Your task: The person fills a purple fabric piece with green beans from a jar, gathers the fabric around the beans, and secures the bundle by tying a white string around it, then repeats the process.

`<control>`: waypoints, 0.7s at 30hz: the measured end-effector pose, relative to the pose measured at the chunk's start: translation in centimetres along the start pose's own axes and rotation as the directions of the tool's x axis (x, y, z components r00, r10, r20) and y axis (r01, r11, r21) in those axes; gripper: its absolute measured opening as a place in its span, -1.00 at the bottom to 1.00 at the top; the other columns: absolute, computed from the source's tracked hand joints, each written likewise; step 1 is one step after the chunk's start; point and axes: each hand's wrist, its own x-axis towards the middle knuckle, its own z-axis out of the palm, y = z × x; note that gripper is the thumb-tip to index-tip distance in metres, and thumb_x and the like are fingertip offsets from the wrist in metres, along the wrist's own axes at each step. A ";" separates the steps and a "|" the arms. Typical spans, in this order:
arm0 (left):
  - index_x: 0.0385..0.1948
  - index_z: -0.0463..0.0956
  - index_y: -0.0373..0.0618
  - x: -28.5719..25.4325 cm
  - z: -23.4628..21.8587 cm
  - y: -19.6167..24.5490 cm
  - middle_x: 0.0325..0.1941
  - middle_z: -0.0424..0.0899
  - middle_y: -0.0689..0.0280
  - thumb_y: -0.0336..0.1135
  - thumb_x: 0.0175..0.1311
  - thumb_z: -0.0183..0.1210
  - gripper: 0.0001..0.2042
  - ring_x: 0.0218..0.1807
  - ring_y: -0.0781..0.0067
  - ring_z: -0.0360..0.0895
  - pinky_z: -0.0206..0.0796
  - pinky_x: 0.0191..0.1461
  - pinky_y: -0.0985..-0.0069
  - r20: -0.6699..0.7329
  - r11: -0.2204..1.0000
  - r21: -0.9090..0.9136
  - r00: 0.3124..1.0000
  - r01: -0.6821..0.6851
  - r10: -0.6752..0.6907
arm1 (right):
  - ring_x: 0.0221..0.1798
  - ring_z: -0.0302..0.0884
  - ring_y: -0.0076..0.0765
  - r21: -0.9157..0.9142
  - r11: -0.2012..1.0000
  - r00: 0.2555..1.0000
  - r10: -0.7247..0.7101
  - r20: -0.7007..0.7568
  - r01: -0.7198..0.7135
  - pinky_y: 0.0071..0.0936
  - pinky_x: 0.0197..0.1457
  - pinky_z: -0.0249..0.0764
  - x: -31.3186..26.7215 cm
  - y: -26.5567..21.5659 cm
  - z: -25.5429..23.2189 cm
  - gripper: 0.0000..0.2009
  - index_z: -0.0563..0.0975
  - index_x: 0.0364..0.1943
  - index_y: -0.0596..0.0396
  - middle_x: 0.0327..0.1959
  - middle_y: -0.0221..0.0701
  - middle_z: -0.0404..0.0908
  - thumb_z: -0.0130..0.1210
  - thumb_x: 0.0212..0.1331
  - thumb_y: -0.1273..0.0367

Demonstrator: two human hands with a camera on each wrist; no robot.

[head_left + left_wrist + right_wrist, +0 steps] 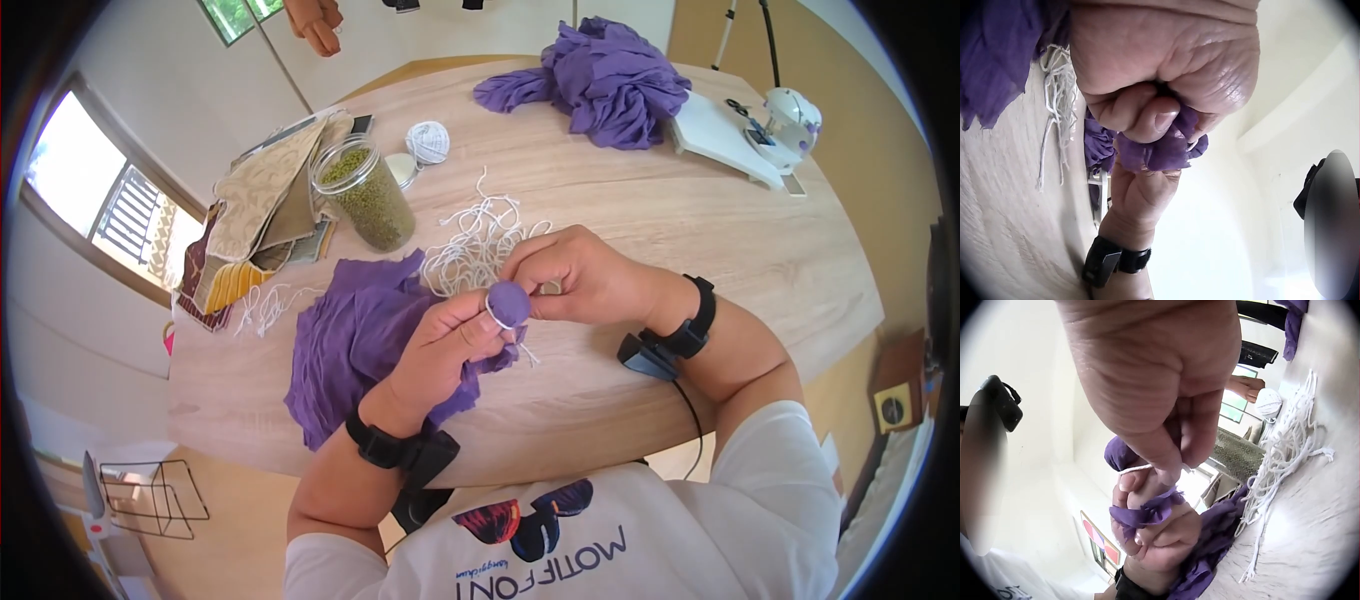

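Purple cloth (350,330) lies gathered on the table, part of it rising into my left hand (440,350). Its fingers curl round the cloth just below a rounded purple knob (508,303). White string (1137,468) circles the neck of that knob. My right hand (590,275) is at the knob's far side, thumb and finger pinching the string, as the right wrist view shows. A ragged cloth edge (1163,153) sticks out beneath the left fingers. Just beyond the hands lies a loose heap of cut white strings (475,245).
Left of the string heap stands a glass jar (372,205) of green beans, near a white yarn ball (428,142). Fabric samples (265,200) pile at the left edge. More purple cloth (620,85) and a small sewing machine (790,130) sit at the back right.
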 end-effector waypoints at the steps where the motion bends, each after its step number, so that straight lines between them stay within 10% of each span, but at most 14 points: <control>1: -0.03 0.51 -0.31 0.0 0.2 0.1 -0.45 0.44 0.50 -0.19 0.43 0.07 -0.67 -0.49 0.79 0.14 -0.03 -0.42 0.76 -0.018 1.000 -0.006 1.000 0.013 -0.013 | -0.31 0.58 -0.36 -0.032 0.999 1.000 -0.004 -0.016 0.004 -0.48 -0.22 0.49 0.0 -0.1 0.1 -0.89 0.57 -0.42 0.21 -0.31 -0.35 0.62 0.27 -0.02 0.62; 21: -0.22 0.55 -0.26 0.1 -0.7 -0.4 -0.53 0.38 0.53 -0.16 0.51 -0.03 -0.68 -0.48 0.76 0.19 0.13 -0.35 0.73 0.020 0.970 0.232 0.997 0.064 -0.071 | -0.26 0.57 -0.22 -0.620 0.720 0.906 -0.422 -0.034 0.312 -0.35 -0.25 0.54 0.0 -0.8 0.3 -0.89 0.52 -0.47 0.10 -0.29 -0.41 0.56 0.25 -0.07 0.48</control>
